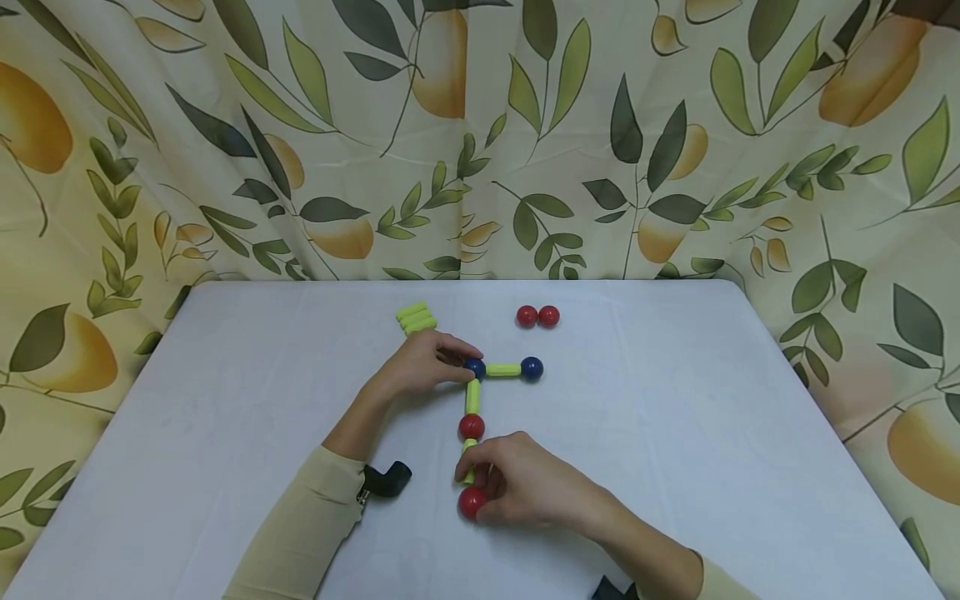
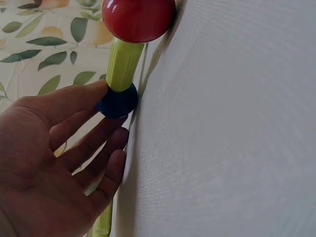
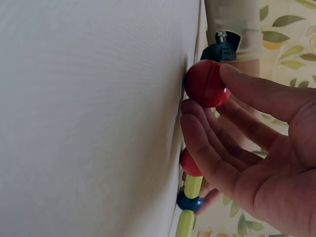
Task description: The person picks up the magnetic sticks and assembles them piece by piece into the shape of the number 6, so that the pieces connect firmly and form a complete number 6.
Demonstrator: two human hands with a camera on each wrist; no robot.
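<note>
Your left hand (image 1: 423, 364) pinches the corner blue ball (image 1: 475, 369), your right hand (image 1: 534, 482) the near-end red ball (image 1: 471, 503) on the desk (image 1: 675, 442); I'd brace the blue, press the red straight rodward.

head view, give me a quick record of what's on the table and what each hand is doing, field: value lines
left hand: pinches corner blue ball
right hand: holds near-end red ball
shape: L of balls and yellow-green rods
other balls in shape: middle red ball, end blue ball
near-end joint: partly hidden, cannot tell if attached
spare rods: beyond left hand, count unclear
loose red balls: two, side by side
surface: white table
</note>
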